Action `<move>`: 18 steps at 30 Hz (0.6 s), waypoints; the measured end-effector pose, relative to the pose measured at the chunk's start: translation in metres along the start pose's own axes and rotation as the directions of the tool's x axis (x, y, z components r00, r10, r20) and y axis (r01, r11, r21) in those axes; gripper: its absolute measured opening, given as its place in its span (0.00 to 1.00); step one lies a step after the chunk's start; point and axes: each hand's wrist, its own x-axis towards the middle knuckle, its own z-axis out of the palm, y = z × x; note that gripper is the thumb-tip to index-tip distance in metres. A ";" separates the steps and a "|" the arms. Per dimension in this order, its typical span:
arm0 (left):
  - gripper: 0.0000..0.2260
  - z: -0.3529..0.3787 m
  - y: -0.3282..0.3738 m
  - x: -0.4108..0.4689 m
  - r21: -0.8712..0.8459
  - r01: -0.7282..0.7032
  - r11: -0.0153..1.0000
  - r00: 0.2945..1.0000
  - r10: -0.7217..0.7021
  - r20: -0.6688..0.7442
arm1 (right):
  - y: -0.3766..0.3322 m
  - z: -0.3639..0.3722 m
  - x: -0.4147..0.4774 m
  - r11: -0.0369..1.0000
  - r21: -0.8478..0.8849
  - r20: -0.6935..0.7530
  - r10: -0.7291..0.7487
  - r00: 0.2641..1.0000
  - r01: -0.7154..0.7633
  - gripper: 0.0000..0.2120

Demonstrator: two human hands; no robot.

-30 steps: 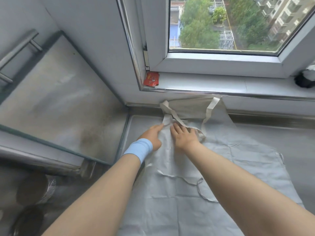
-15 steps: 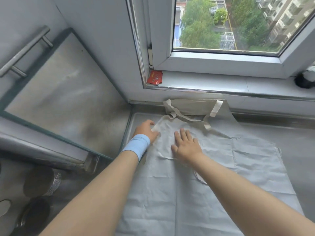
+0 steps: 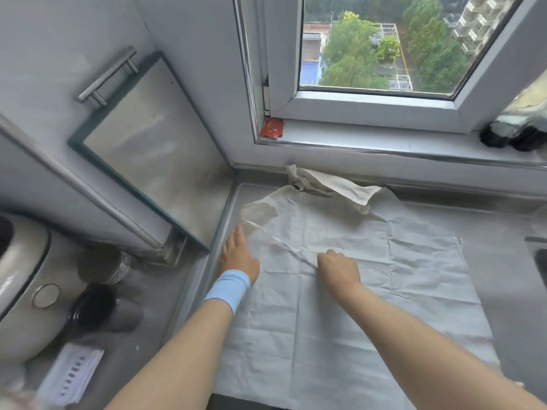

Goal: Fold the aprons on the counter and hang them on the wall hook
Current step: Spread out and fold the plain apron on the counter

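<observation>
The apron (image 3: 340, 276), pale grey and creased, lies spread flat on the counter (image 3: 503, 279) across the centre and lower right of the frame. Its bib end points toward the upper centre, where cream straps (image 3: 331, 184) lie bunched against the wall below the window sill (image 3: 384, 143). The upper-left corner of the apron is blurred.

The right hand (image 3: 339, 269), at frame centre, is closed in a fist on the apron, pinching a thin tie (image 3: 284, 247) that runs up-left across the cloth. The left hand (image 3: 238, 258), just left of it, lies flat with fingers extended, resting at the apron's left edge; it grips nothing. A blue band (image 3: 228, 288) wraps the left wrist.

A red packet (image 3: 272, 128) sits at the left end of the sill. Dark bottles (image 3: 512, 134) stand at the sill's right end. A white appliance (image 3: 20, 279) and two dark jars (image 3: 94, 306) occupy the lower left.
</observation>
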 end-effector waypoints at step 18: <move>0.30 0.008 -0.092 -0.110 0.165 0.372 0.913 0.891 -0.401 0.212 | -0.078 0.048 -0.122 0.977 0.145 0.336 -0.195 0.921 0.154 0.42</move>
